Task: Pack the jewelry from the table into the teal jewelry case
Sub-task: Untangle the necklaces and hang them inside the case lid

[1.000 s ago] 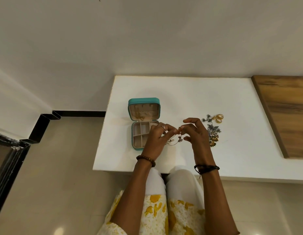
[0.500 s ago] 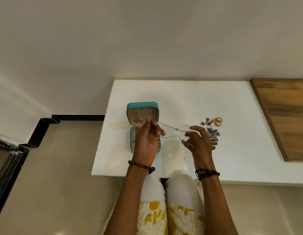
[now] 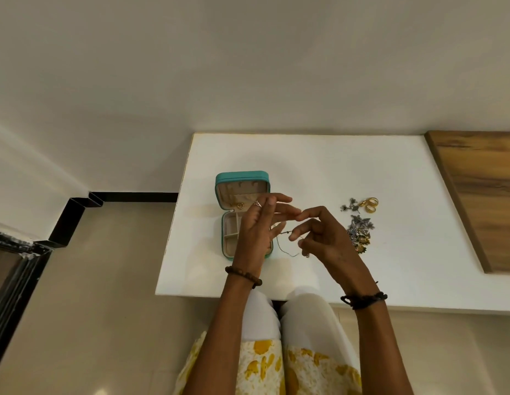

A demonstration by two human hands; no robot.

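The teal jewelry case (image 3: 242,175) lies open on the left part of the white table (image 3: 319,163), its lid upright with a gold heart pendant (image 3: 241,206) inside. My left hand (image 3: 255,232) hovers over the case's compartments, fingers stretched out, and its thumb pinches one end of a thin necklace chain (image 3: 285,246). My right hand (image 3: 326,240), just right of the case, pinches the other end with curled fingers. The chain sags in a loop between the two hands. Both index fingertips nearly touch.
Gold rings (image 3: 370,205), small silver pieces (image 3: 350,207) and a pile of silver and yellow charms (image 3: 361,233) lie on the table right of my right hand. A wooden board (image 3: 482,195) covers the table's right side. My knees sit under the near table edge.
My left hand drew back from the case lid and spread its fingers. My right hand rose toward it, so the taut chain now hangs slack between them.
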